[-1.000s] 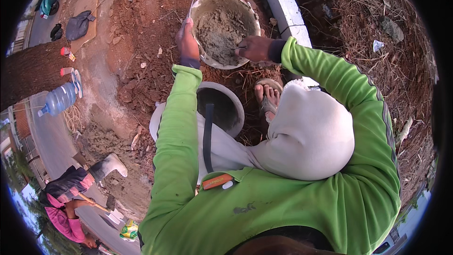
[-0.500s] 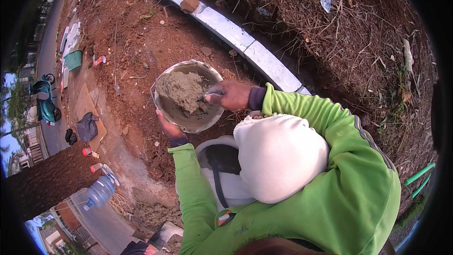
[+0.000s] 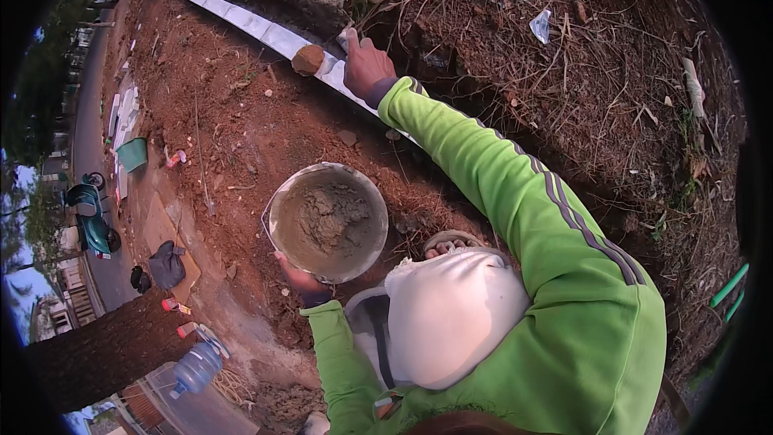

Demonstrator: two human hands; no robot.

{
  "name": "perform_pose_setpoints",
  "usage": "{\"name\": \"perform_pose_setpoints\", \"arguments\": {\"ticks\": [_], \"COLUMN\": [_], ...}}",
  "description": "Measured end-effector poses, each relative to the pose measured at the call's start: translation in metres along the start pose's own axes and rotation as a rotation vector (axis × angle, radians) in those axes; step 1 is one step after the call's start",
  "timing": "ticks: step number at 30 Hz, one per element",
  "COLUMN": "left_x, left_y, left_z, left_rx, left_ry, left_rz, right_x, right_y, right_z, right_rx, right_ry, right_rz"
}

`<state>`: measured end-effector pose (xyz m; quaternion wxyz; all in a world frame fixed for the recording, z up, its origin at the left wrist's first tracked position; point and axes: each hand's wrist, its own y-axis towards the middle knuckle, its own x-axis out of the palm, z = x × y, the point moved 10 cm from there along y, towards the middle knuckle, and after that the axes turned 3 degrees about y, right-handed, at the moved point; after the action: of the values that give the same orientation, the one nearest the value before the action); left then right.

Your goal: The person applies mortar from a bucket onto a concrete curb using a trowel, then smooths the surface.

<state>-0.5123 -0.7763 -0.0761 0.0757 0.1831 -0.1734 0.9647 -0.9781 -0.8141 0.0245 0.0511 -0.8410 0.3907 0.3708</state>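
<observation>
Mortar bucket (image 3: 283,225) | clasped at seven o'clock by left grip (image 3: 298,275) | right grip (image 3: 368,66) positioned at kerb (image 3: 278,38), twelve o'clock; closure cannot be told

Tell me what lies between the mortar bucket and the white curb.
The head view shows reddish-brown soil between the mortar bucket and the curb, with small clods or stones on it.

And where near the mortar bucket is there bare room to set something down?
Widest: the red soil upper left of the bucket, bordered by the curb and green tub, with scattered small litter. A narrower strip lies between bucket and curb. Crowded: below the bucket, by the left hand and pale-clothed knee; on the curb, around the right hand and brown stone.
</observation>
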Motion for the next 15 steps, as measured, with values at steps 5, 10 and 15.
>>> {"name": "perform_pose_setpoints", "arguments": {"ticks": [5,10,15], "left_x": [-0.02,-0.004,-0.023], "left_y": [0.008,-0.017,-0.001], "left_z": [0.0,0.014,0.012], "left_rx": [0.072,0.061,0.114], "left_ry": [0.083,0.162,0.301], "left_rz": [-0.025,0.115,0.059], "right_x": [0.065,-0.007,-0.001], "right_y": [-0.006,-0.146,-0.247], "right_z": [0.055,-0.006,-0.04], "right_rx": [0.075,-0.182,-0.442], "right_ry": [-0.106,0.133,-0.221], "right_rz": [-0.203,-0.372,-0.934]}}
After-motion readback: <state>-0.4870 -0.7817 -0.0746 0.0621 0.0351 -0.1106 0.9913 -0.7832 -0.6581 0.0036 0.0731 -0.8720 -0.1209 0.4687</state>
